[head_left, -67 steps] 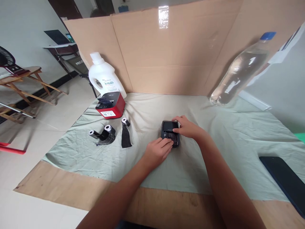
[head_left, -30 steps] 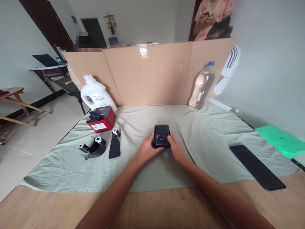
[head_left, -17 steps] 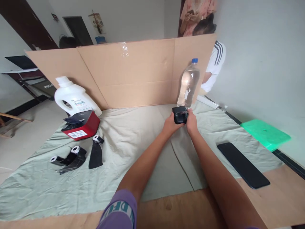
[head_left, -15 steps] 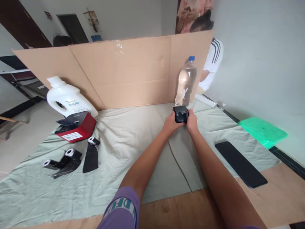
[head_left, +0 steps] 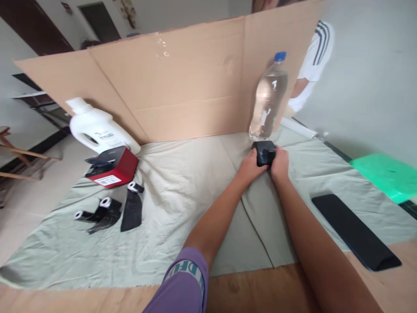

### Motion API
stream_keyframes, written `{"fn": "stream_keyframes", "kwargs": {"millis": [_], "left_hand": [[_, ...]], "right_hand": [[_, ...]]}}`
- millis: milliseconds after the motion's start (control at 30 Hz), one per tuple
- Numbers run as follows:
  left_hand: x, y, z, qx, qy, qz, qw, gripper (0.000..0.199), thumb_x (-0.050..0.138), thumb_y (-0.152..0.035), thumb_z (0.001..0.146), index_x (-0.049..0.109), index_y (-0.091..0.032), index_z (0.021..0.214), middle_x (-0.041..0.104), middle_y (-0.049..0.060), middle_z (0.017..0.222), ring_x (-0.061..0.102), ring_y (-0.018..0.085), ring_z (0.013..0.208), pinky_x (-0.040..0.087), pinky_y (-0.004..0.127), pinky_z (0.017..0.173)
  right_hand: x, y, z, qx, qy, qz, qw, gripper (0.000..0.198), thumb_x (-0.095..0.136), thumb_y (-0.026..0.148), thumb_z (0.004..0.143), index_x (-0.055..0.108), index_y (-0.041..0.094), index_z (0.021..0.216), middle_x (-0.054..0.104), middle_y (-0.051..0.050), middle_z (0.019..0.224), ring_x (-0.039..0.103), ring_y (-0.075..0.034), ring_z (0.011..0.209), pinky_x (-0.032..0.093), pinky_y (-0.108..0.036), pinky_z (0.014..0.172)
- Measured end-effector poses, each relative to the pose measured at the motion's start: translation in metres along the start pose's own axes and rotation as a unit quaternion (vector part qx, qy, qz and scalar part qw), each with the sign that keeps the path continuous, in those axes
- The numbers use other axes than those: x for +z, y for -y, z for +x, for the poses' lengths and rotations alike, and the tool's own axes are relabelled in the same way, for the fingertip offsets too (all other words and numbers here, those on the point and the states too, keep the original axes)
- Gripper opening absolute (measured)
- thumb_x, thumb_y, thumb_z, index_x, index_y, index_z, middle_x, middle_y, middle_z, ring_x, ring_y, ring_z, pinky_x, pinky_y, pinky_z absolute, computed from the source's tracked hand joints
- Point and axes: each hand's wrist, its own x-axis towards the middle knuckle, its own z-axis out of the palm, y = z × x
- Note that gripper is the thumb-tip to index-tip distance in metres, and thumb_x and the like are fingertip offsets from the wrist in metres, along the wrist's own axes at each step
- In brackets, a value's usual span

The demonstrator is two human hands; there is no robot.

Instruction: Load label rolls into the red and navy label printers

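Both my arms reach forward over the pale green cloth (head_left: 182,208). A small black box-shaped device (head_left: 264,153) is between my hands, low at the cloth in front of a clear bottle with a blue cap (head_left: 269,100). My left hand (head_left: 250,167) has its fingers closed round the device's left side. Against its right side, my right hand (head_left: 279,163) is closed too. The device's exact kind is hard to make out. The bottle stands upright just behind it, near the cardboard panel (head_left: 189,82).
At left stand a white jug (head_left: 100,126) and a red and black box-shaped device (head_left: 114,167), with several black rolls (head_left: 109,204) in front. A black phone (head_left: 355,230) lies at right, near a green plastic item (head_left: 387,174). Behind the panel a person's white sleeve (head_left: 317,50) shows.
The view has tilted down and turned slightly left, so everything sits further right or higher in the picture. My hands keep hold of the black device in front of the bottle.
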Motion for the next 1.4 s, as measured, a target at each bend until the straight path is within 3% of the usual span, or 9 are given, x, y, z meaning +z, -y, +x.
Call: {"fn": "stream_keyframes", "kwargs": {"millis": [267, 400, 567, 700, 833, 1000, 1133, 1267, 1400], "left_hand": [[-0.03, -0.008, -0.052, -0.025, 0.06, 0.071, 0.995, 0.07, 0.066, -0.034, 0.086, 0.044, -0.012, 0.149, 0.05, 0.019, 0.151, 0.05, 0.035, 0.138, 0.042, 0.048, 0.114], [-0.07, -0.017, -0.123, -0.025, 0.086, 0.081, 0.993, 0.062, 0.06, -0.034, 0.089, 0.048, -0.017, 0.148, 0.054, 0.014, 0.148, 0.054, 0.029, 0.135, 0.044, 0.045, 0.113], [-0.147, -0.031, -0.243, -0.026, 0.105, 0.102, 0.989, 0.053, 0.055, -0.032, 0.092, 0.053, -0.026, 0.145, 0.058, 0.007, 0.145, 0.059, 0.023, 0.13, 0.048, 0.041, 0.112], [-0.203, -0.025, -0.33, -0.074, 0.022, 0.145, 0.986, 0.045, 0.054, -0.032, 0.093, 0.06, -0.035, 0.137, 0.064, 0.003, 0.138, 0.063, 0.024, 0.125, 0.051, 0.044, 0.109], [-0.238, -0.016, -0.383, -0.154, -0.063, 0.173, 0.971, 0.041, 0.057, -0.037, 0.089, 0.067, -0.039, 0.129, 0.069, 0.0, 0.13, 0.069, 0.028, 0.114, 0.061, 0.044, 0.093], [-0.244, -0.024, -0.397, -0.23, -0.109, 0.157, 0.954, 0.043, 0.059, -0.042, 0.087, 0.068, -0.035, 0.128, 0.076, 0.002, 0.116, 0.073, 0.024, 0.074, 0.064, 0.038, 0.069], [-0.259, -0.029, -0.396, -0.21, -0.16, 0.12, 0.957, 0.037, 0.058, -0.044, 0.088, 0.072, -0.034, 0.122, 0.076, 0.002, 0.113, 0.073, 0.024, 0.084, 0.062, 0.036, 0.074], [-0.332, -0.014, -0.383, -0.218, -0.309, 0.125, 0.918, 0.033, 0.058, -0.05, 0.089, 0.073, -0.032, 0.112, 0.073, 0.002, 0.122, 0.069, 0.027, 0.106, 0.058, 0.041, 0.09], [-0.432, 0.034, -0.332, -0.202, -0.447, 0.092, 0.867, 0.033, 0.062, -0.05, 0.088, 0.066, -0.033, 0.116, 0.068, -0.003, 0.13, 0.061, 0.025, 0.122, 0.05, 0.044, 0.106]], "right_hand": [[0.001, 0.001, -0.007, -0.082, -0.058, -0.128, 0.987, 0.059, 0.031, 0.043, 0.096, 0.052, 0.006, 0.137, 0.058, -0.025, 0.13, 0.052, -0.03, 0.124, 0.036, -0.045, 0.108], [0.002, 0.006, -0.011, -0.091, -0.036, -0.175, 0.98, 0.064, 0.044, 0.043, 0.091, 0.045, 0.008, 0.144, 0.054, -0.026, 0.135, 0.05, -0.033, 0.127, 0.034, -0.05, 0.109], [0.003, 0.019, -0.021, -0.067, 0.02, -0.229, 0.971, 0.123, 0.08, 0.049, 0.064, 0.012, 0.006, 0.158, 0.042, -0.032, 0.144, 0.041, -0.041, 0.135, 0.033, -0.052, 0.109], [0.001, 0.026, -0.029, -0.053, 0.034, -0.225, 0.972, 0.127, 0.078, 0.044, 0.061, 0.005, 0.006, 0.157, 0.048, -0.028, 0.134, 0.048, -0.039, 0.123, 0.038, -0.051, 0.104], [0.0, 0.028, -0.03, -0.058, 0.023, -0.206, 0.977, 0.121, 0.076, 0.043, 0.064, 0.008, 0.005, 0.156, 0.051, -0.026, 0.13, 0.05, -0.036, 0.118, 0.039, -0.047, 0.103], [-0.001, 0.028, -0.031, -0.048, 0.034, -0.2, 0.978, 0.121, 0.075, 0.043, 0.064, 0.006, 0.006, 0.156, 0.05, -0.024, 0.133, 0.049, -0.034, 0.121, 0.038, -0.044, 0.104], [-0.001, 0.038, -0.037, -0.071, -0.017, -0.265, 0.961, 0.123, 0.075, 0.054, 0.064, 0.009, 0.005, 0.156, 0.041, -0.031, 0.142, 0.039, -0.044, 0.132, 0.03, -0.061, 0.108], [0.026, 0.078, -0.061, -0.204, -0.016, -0.271, 0.941, 0.113, 0.067, 0.065, 0.07, 0.017, 0.01, 0.155, 0.023, -0.03, 0.158, 0.022, -0.047, 0.145, 0.021, -0.069, 0.11], [0.121, 0.143, -0.121, -0.246, 0.201, -0.055, 0.947, 0.091, 0.059, 0.06, 0.079, 0.033, 0.013, 0.152, 0.041, -0.022, 0.153, 0.039, -0.035, 0.142, 0.03, -0.056, 0.115]]}}
